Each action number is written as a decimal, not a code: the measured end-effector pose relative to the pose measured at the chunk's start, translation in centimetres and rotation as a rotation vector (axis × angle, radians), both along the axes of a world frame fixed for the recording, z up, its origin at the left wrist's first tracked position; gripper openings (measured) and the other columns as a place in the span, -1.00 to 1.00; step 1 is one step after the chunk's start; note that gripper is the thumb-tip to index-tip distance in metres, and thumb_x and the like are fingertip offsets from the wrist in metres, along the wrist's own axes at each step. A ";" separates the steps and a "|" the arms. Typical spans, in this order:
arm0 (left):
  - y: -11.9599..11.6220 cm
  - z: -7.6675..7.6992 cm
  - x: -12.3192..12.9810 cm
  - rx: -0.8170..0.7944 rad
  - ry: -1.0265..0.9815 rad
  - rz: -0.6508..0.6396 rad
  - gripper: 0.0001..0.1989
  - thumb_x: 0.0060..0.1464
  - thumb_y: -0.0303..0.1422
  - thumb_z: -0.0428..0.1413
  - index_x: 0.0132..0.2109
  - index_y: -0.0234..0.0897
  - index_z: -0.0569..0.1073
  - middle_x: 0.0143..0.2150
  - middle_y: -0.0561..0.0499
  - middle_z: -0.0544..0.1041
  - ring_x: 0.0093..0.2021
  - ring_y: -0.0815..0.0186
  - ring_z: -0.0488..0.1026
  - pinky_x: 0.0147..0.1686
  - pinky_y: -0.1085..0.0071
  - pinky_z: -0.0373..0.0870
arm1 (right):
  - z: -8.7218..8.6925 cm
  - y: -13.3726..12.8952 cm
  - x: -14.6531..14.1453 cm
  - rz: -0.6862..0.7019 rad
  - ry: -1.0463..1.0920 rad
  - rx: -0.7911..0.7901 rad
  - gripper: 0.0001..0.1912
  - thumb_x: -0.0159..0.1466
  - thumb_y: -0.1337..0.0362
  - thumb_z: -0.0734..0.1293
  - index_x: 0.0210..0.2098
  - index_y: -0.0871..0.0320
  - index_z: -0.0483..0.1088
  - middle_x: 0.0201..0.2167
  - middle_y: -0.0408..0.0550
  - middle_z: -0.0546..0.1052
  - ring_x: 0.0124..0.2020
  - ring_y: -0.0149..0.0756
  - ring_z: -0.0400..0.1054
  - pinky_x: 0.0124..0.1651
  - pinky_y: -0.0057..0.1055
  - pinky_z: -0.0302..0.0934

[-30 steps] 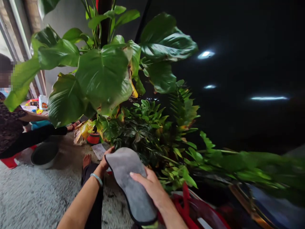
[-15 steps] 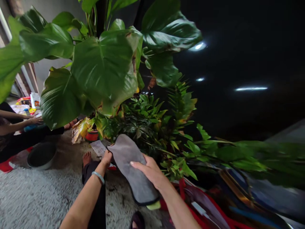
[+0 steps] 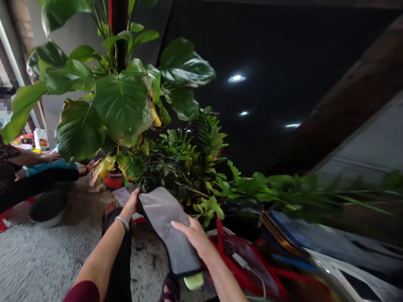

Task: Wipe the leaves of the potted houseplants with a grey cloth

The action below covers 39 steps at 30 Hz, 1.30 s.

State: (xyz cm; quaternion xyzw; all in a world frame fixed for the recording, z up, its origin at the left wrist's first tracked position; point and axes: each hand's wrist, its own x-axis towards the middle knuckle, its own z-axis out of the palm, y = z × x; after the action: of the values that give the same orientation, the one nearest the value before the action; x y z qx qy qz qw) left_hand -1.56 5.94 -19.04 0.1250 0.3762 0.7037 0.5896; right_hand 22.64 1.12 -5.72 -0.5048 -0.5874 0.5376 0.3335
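A grey cloth (image 3: 163,216) with dark edging, soft and flat-looking, hangs tilted between my hands above the ground. My left hand (image 3: 132,203) is closed on its upper left corner, a pale bangle around the wrist. On the cloth's right side, my right hand (image 3: 194,237) grips the edge, with the thumb lying on top and the other fingers hidden beneath. A printed paper slip (image 3: 121,195) shows just beyond my left hand; I cannot tell whether the two touch. Under the cloth's lower end a pale yellow-green object (image 3: 194,281) is partly visible.
Large leafy plants (image 3: 121,105) stand ahead, one in a red pot (image 3: 113,180). A dark basin (image 3: 48,208) sits on the rough ground at left, near another person's outstretched arm (image 3: 31,157). At right lie a red bag (image 3: 226,247) and a white cable (image 3: 260,279).
The view has shifted, so the plants appear smaller and more of the right side shows. Both my hands keep their hold on the cloth, which sits slightly further left in view.
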 end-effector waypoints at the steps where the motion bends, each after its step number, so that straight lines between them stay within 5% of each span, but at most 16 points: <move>1: -0.2 0.3 -0.2 0.016 0.023 -0.011 -0.63 -0.24 -0.42 0.35 -0.18 -0.28 0.55 -0.41 0.05 0.58 -0.35 0.26 0.55 -0.30 0.40 0.47 | 1.0 0.1 0.8 -0.049 0.040 0.024 -0.64 -0.14 0.11 0.56 -0.34 0.10 0.66 -0.34 0.07 0.73 -0.26 0.11 0.59 -0.14 -0.10 0.43; 4: -0.5 1.1 -0.6 0.048 0.115 -0.048 -0.61 -0.24 -0.46 0.34 -0.16 -0.26 0.52 -0.37 0.07 0.57 -0.37 0.31 0.53 -0.35 0.44 0.43 | 3.7 1.9 1.5 -0.298 0.161 0.142 -0.55 -0.16 0.06 0.58 -0.30 0.12 0.63 -0.31 0.06 0.73 -0.20 0.09 0.59 -0.08 -0.11 0.43; 7: -0.5 1.3 -0.6 0.044 0.158 -0.075 -0.66 -0.19 -0.40 0.36 -0.20 -0.26 0.48 -0.36 0.07 0.54 -0.36 0.29 0.54 -0.38 0.43 0.42 | 3.3 3.6 0.0 -0.435 0.265 0.096 -0.55 -0.24 0.05 0.58 -0.37 0.12 0.59 -0.40 0.03 0.71 -0.28 0.05 0.59 -0.14 -0.11 0.46; 13: -0.6 1.0 -1.6 -0.030 0.220 -0.147 -0.67 -0.10 -0.41 0.38 -0.18 -0.27 0.46 -0.45 0.08 0.49 -0.51 0.34 0.45 -0.45 0.42 0.37 | -1.6 0.0 -0.7 -0.229 0.216 -0.173 -0.60 -0.24 0.04 0.62 -0.47 0.14 0.61 -0.49 0.06 0.70 -0.42 0.08 0.58 -0.28 -0.06 0.48; 16: -0.8 1.2 -2.3 -0.063 0.255 -0.173 -0.69 -0.06 -0.41 0.37 -0.20 -0.25 0.42 -0.45 0.10 0.48 -0.51 0.34 0.46 -0.47 0.44 0.37 | 0.0 -1.0 0.4 -0.284 0.254 -0.096 -0.54 -0.21 0.06 0.63 -0.34 0.14 0.64 -0.36 0.03 0.73 -0.30 0.04 0.60 -0.16 -0.13 0.48; 21: -0.5 1.7 -1.5 -0.064 0.329 -0.219 -0.64 -0.05 -0.42 0.39 -0.15 -0.24 0.42 -0.36 0.10 0.50 -0.47 0.38 0.49 -0.45 0.48 0.39 | 3.1 1.4 -0.1 -0.455 0.427 0.144 -0.51 -0.17 0.08 0.59 -0.25 0.12 0.59 -0.26 0.00 0.73 -0.20 -0.02 0.57 -0.09 -0.16 0.44; 26: -0.8 1.2 -0.5 -0.052 0.387 -0.223 -0.63 -0.09 -0.47 0.39 -0.18 -0.24 0.40 -0.37 0.09 0.52 -0.50 0.41 0.44 -0.50 0.51 0.33 | 1.2 -2.0 -2.0 -0.205 0.284 -0.116 -0.62 -0.16 0.09 0.58 -0.38 0.15 0.59 -0.45 0.01 0.69 -0.38 -0.01 0.55 -0.25 -0.15 0.42; 29: -0.8 0.6 -1.1 -0.043 0.375 -0.236 -0.64 -0.07 -0.42 0.38 -0.16 -0.25 0.40 -0.35 0.08 0.53 -0.48 0.41 0.46 -0.48 0.52 0.34 | 0.8 -4.2 -1.6 -0.166 0.246 -0.061 -0.57 -0.13 0.09 0.60 -0.29 0.14 0.62 -0.38 0.01 0.71 -0.31 0.02 0.56 -0.22 -0.15 0.42; 31: -0.7 0.3 -1.8 -0.039 0.364 -0.262 -0.61 -0.07 -0.39 0.39 -0.13 -0.26 0.42 -0.31 0.06 0.55 -0.46 0.39 0.49 -0.47 0.51 0.37 | 1.8 -3.5 -1.2 -0.251 0.249 0.083 -0.51 -0.07 0.03 0.58 -0.19 0.13 0.60 -0.28 0.02 0.72 -0.23 0.01 0.57 -0.12 -0.15 0.42; 35: -0.4 -0.1 -2.3 -0.037 0.346 -0.304 -0.56 -0.09 -0.37 0.41 -0.07 -0.26 0.43 -0.32 0.07 0.55 -0.49 0.39 0.49 -0.48 0.47 0.41 | 3.9 2.0 -1.9 -0.496 0.266 0.371 -0.46 -0.05 0.02 0.55 -0.12 0.13 0.56 -0.14 0.06 0.71 -0.08 0.01 0.54 0.09 -0.10 0.35; 37: -0.2 -0.4 -2.1 -0.035 0.333 -0.307 -0.54 -0.08 -0.34 0.42 -0.06 -0.26 0.43 -0.38 0.10 0.54 -0.52 0.39 0.46 -0.49 0.47 0.40 | 3.4 4.0 -3.3 -0.550 0.343 0.243 -0.50 -0.10 0.07 0.53 -0.18 0.13 0.55 -0.16 0.08 0.71 -0.07 0.03 0.54 0.09 -0.09 0.36; 39: 0.1 -0.7 -1.7 -0.032 0.317 -0.305 -0.53 -0.09 -0.29 0.43 -0.07 -0.27 0.43 -0.42 0.11 0.52 -0.53 0.38 0.45 -0.50 0.46 0.40 | 1.7 3.9 -4.8 -0.529 0.432 -0.059 -0.57 -0.13 0.11 0.52 -0.27 0.13 0.55 -0.23 0.09 0.72 -0.11 0.06 0.57 0.02 -0.08 0.41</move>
State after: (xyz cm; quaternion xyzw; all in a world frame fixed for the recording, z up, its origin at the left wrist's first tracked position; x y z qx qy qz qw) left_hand -3.27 6.03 -19.78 0.2802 0.4519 0.5720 0.6245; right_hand 17.88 5.04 -4.06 -0.5235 -0.3361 0.5437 0.5634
